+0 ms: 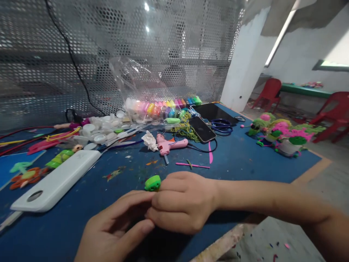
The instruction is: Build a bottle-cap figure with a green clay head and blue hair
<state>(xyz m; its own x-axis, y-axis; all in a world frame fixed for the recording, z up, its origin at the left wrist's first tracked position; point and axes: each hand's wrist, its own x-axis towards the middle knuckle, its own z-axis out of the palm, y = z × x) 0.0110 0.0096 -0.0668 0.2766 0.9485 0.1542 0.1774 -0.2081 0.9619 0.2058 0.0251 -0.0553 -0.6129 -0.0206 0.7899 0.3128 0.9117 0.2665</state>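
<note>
Worked over a blue tabletop [231, 165] before a perforated metal screen [84, 43]. Curled the right hand [185, 203] closed; arched the left hand [103, 233] against it, thumb apart from fingers. Could not tell either hidden grip. Had a small green piece [153, 183] at the right knuckles; called for light, steady fingertip pressure to avoid denting. Farther out, saw white tubs [100, 138] with unclear contents, and a clear bag [131, 74] with multicoloured packs [156, 111].

Glossy white plastic power strip [61, 178]
</note>
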